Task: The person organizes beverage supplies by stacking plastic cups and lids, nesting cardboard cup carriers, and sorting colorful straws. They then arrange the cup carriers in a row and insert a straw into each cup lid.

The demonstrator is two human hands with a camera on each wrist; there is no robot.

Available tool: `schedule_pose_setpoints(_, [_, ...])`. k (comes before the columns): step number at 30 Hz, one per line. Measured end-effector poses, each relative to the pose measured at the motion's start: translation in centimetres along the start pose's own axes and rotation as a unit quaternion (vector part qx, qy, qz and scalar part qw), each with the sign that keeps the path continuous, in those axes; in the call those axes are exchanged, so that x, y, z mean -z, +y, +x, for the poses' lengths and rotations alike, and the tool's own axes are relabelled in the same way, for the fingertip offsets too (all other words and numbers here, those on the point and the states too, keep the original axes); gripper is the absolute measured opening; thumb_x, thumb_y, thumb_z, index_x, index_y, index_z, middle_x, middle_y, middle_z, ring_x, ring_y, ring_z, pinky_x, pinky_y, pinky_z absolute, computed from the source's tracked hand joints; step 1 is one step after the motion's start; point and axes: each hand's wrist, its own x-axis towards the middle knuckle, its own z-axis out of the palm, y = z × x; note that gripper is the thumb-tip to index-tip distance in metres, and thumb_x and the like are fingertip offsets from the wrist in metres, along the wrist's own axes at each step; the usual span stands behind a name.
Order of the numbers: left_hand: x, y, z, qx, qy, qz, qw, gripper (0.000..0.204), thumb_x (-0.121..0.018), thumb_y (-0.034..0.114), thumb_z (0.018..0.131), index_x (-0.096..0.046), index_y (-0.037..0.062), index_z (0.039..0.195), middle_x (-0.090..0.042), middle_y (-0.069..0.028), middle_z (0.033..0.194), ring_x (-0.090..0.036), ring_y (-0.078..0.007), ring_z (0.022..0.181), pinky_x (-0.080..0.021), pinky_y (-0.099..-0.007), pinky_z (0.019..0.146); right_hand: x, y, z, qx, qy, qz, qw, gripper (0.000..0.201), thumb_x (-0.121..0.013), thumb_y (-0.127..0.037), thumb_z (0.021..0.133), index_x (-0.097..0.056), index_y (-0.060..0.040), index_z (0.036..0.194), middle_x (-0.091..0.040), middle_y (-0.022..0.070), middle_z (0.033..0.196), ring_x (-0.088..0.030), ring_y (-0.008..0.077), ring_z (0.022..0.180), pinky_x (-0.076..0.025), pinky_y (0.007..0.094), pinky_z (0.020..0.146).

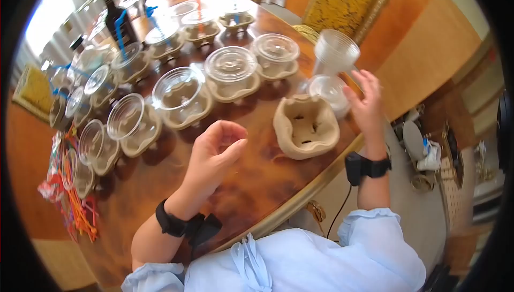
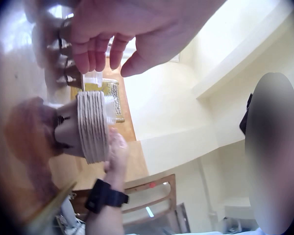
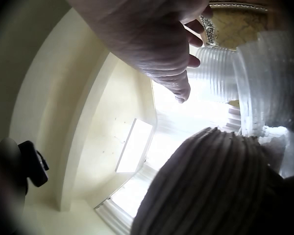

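My left hand (image 1: 215,152) is loosely curled, empty; my right hand (image 1: 367,100), fingers parted, is beside the stacked clear cups (image 1: 336,52); the nested holders (image 1: 306,145) sit between both, probably for easy reach

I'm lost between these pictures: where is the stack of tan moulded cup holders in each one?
Head view: the stack sits right of centre, about mid-height, seen from above.
Left wrist view: the stack is left of centre, its layered rims side-on.
Right wrist view: the stack looms dark at the bottom, right of centre.
Shared landmark: a yellow patterned chair back shows in all three.
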Motion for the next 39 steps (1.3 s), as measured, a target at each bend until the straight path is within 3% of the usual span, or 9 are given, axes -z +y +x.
schedule_pose_setpoints(2, [0.4, -0.8, 0.4, -0.096, 0.047, 0.149, 0.983, 0.026, -0.067, 0.011, 0.079, -0.056, 0.0013, 0.101, -0.057, -0.0072, 0.101, -0.055, -0.0188, 0.095, -0.046, -0.0305, 0.083, 2.6, -3.6, 2.0, 0.04, 0.019, 0.073, 0.996, 0.043, -0.074, -0.026, 0.074, -0.062, -0.0045, 0.11, -0.056, 0.0173, 0.117, -0.05, 0.0328, 0.11, -0.04, 0.0397, 0.094])
schedule_pose_setpoints(4, [0.1, -0.8, 0.9, -0.221, 0.075, 0.325, 0.916, 0.03, -0.068, 0.01, 0.076, -0.056, 0.0002, 0.102, -0.054, -0.0125, 0.111, -0.053, -0.0268, 0.105, -0.044, -0.0358, 0.089, 3.7, -8.1, 4.7, 0.155, -0.059, 0.122, 0.979, 0.042, -0.075, -0.02, 0.072, -0.062, -0.0041, 0.108, -0.055, 0.0166, 0.117, -0.052, 0.0311, 0.107, -0.041, 0.0386, 0.093])
schedule_pose_setpoints(5, [-0.2, -0.4, 0.9, -0.179, 0.058, 0.348, 0.918, 0.036, -0.068, 0.008, 0.074, -0.053, -0.0008, 0.106, -0.039, -0.0258, 0.13, -0.038, -0.04, 0.122, -0.036, -0.0433, 0.1, 3.6, -10.2, 5.8, 0.209, -0.095, 0.142, 0.963, 0.041, -0.075, -0.017, 0.07, -0.063, -0.004, 0.107, -0.055, 0.0162, 0.117, -0.053, 0.0303, 0.106, -0.042, 0.0381, 0.092])
schedule_pose_setpoints(9, [-0.9, -1.4, 2.2, -0.169, 0.017, 0.447, 0.878, 0.042, -0.067, 0.009, 0.073, -0.048, -0.0031, 0.109, -0.009, -0.0442, 0.139, -0.011, -0.0536, 0.134, -0.018, -0.0484, 0.111, -1.9, -15.1, 10.2, 0.37, -0.322, 0.123, 0.863, 0.068, -0.078, -0.016, 0.063, -0.052, -0.0059, 0.125, -0.049, 0.0173, 0.129, -0.047, 0.0322, 0.118, -0.04, 0.0382, 0.097])
schedule_pose_setpoints(15, [-1.1, -1.8, 4.5, -0.15, 0.012, 0.489, 0.859, 0.031, -0.058, 0.005, 0.073, -0.044, -0.0092, 0.096, -0.006, -0.0483, 0.136, -0.005, -0.0558, 0.133, -0.013, -0.0512, 0.112, -10.0, -17.5, 12.6, 0.423, -0.438, -0.167, 0.776, 0.106, -0.08, -0.019, 0.05, -0.028, -0.0115, 0.142, -0.039, 0.0244, 0.133, -0.046, 0.0355, 0.118, -0.041, 0.0383, 0.095])
schedule_pose_setpoints(19, [-1.1, -2.6, 5.9, -0.125, 0.009, 0.521, 0.844, 0.038, -0.062, 0.008, 0.075, -0.044, -0.0029, 0.107, -0.001, -0.044, 0.14, -0.002, -0.053, 0.135, -0.015, -0.051, 0.111, -11.3, -17.8, 14.1, 0.34, -0.572, -0.076, 0.743, 0.103, -0.076, -0.017, 0.052, -0.027, -0.0125, 0.142, -0.04, 0.0209, 0.132, -0.049, 0.0347, 0.116, -0.043, 0.0378, 0.092])
schedule_pose_setpoints(28, [-1.3, -2.7, 5.9, -0.111, 0.005, 0.523, 0.845, 0.036, -0.051, -0.002, 0.072, -0.043, -0.0051, 0.107, 0.001, -0.0447, 0.14, -0.008, -0.0542, 0.134, -0.015, -0.0556, 0.109, -12.0, -15.6, 16.2, 0.392, -0.567, 0.07, 0.721, 0.089, -0.078, -0.02, 0.059, -0.037, -0.0122, 0.138, -0.047, 0.0161, 0.131, -0.05, 0.0298, 0.117, -0.041, 0.0363, 0.098])
schedule_pose_setpoints(33, [-1.6, -2.3, 5.5, -0.085, 0.012, 0.54, 0.838, 0.038, -0.053, -0.002, 0.071, -0.044, -0.0051, 0.108, -0.001, -0.045, 0.14, -0.013, -0.053, 0.133, -0.019, -0.0543, 0.108, -11.5, -14.8, 16.9, 0.303, -0.578, 0.161, 0.74, 0.088, -0.079, -0.022, 0.062, -0.038, -0.0132, 0.139, -0.048, 0.0134, 0.132, -0.048, 0.0245, 0.116, -0.038, 0.0329, 0.1])
schedule_pose_setpoints(39, [-2.0, -2.1, 4.4, -0.131, 0.041, 0.505, 0.852, 0.043, -0.061, 0.004, 0.071, -0.045, -0.0045, 0.11, -0.013, -0.0396, 0.141, -0.018, -0.0494, 0.133, -0.026, -0.0452, 0.107, -7.7, -12.4, 19.0, 0.292, -0.467, 0.084, 0.831, 0.089, -0.079, -0.024, 0.061, -0.037, -0.0131, 0.139, -0.047, 0.0173, 0.124, -0.046, 0.0297, 0.116, -0.039, 0.0348, 0.098])
